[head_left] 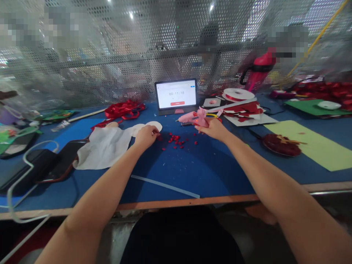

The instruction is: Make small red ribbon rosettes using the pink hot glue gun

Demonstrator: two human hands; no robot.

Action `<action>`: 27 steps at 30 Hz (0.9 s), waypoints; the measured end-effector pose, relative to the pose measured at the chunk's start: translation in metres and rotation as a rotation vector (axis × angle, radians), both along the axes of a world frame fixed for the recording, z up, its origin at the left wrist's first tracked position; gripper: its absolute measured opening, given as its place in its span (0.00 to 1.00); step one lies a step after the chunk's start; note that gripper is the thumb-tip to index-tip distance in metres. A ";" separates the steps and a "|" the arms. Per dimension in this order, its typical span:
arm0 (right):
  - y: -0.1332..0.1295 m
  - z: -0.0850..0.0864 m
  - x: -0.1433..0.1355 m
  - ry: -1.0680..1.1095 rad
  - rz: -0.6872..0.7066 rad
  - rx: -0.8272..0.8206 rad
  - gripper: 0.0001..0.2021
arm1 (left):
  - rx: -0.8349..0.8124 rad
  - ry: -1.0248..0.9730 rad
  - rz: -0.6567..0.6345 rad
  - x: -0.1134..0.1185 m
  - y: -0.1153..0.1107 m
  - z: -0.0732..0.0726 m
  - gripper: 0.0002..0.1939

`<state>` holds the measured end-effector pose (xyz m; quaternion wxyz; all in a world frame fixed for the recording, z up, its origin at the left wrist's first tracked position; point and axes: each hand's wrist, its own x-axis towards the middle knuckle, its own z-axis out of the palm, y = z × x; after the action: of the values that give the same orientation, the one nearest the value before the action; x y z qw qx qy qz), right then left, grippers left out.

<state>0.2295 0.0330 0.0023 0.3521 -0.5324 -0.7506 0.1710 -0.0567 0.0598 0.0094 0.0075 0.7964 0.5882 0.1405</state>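
Note:
My right hand (213,127) is wrapped round a pink hot glue gun (189,117), whose nozzle points left above the table. My left hand (148,136) is closed in a pinch, with a small dark red piece (158,135) showing at its fingertips. Just beyond that hand lie white paper discs (154,126), partly covered by it. Between my hands, small red pieces (176,139) are scattered on the blue tabletop (176,168). A clear glue stick (165,186) rests near the front edge.
A tablet showing a timer (176,94) stands at the back. On the left are a white cloth (104,148), a phone (66,159) and red ribbon (123,109). Ribbon spools (238,94), a dark red round piece (282,145) and yellow paper (313,143) lie right.

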 end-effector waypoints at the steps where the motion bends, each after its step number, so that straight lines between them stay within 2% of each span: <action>1: -0.001 0.001 -0.002 0.084 0.019 -0.022 0.12 | -0.016 -0.018 0.004 0.000 0.001 -0.001 0.08; 5: -0.008 0.007 -0.010 0.360 0.094 -0.112 0.12 | -0.052 -0.055 -0.042 -0.003 0.006 -0.005 0.07; 8: -0.014 0.013 -0.015 0.448 0.115 -0.160 0.09 | -0.043 -0.051 -0.066 -0.005 0.008 -0.007 0.07; 16: -0.017 0.012 -0.017 0.360 0.086 -0.176 0.08 | -0.012 -0.067 -0.029 -0.006 0.008 -0.006 0.08; 27: -0.012 0.005 -0.014 0.320 0.130 -0.173 0.10 | -0.006 -0.033 0.006 0.002 0.003 -0.004 0.07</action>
<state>0.2153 0.0210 0.0075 0.4080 -0.4773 -0.7002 0.3397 -0.0552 0.0631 0.0054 0.0193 0.7923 0.5906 0.1520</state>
